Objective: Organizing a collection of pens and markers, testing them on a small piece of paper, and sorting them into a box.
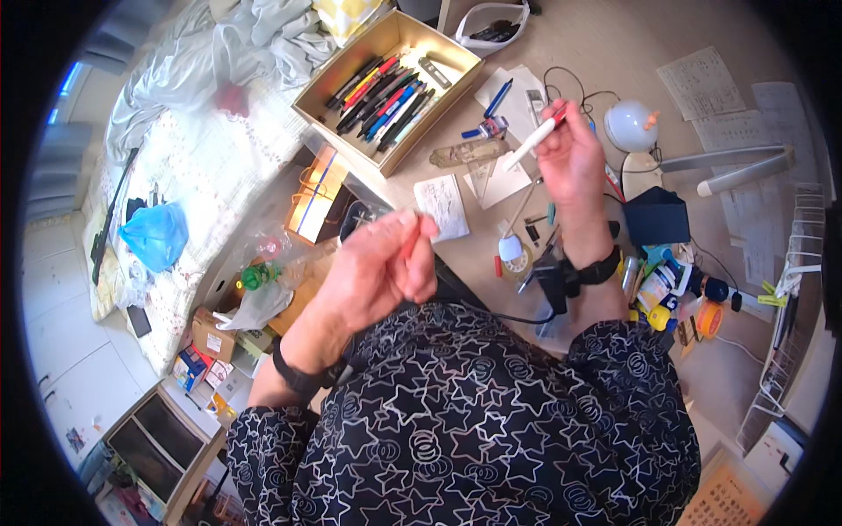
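My right hand (568, 162) is raised over the desk and grips a white pen (533, 140) with a red end, pointing up and left. My left hand (383, 267) is closed around a thin red part (410, 243), held near my chest. A tan cardboard box (326, 99) further back holds several pens in black, red and blue. A blue pen (497, 98) lies loose on white papers next to the box.
The beige desk (605, 44) carries a small notepad (442, 206), a tape roll (514, 256), a dark blue box (656, 217), a white round lamp (631, 124), bottles and printed sheets. A bed (202, 167) with a blue bag (156, 233) lies to the left.
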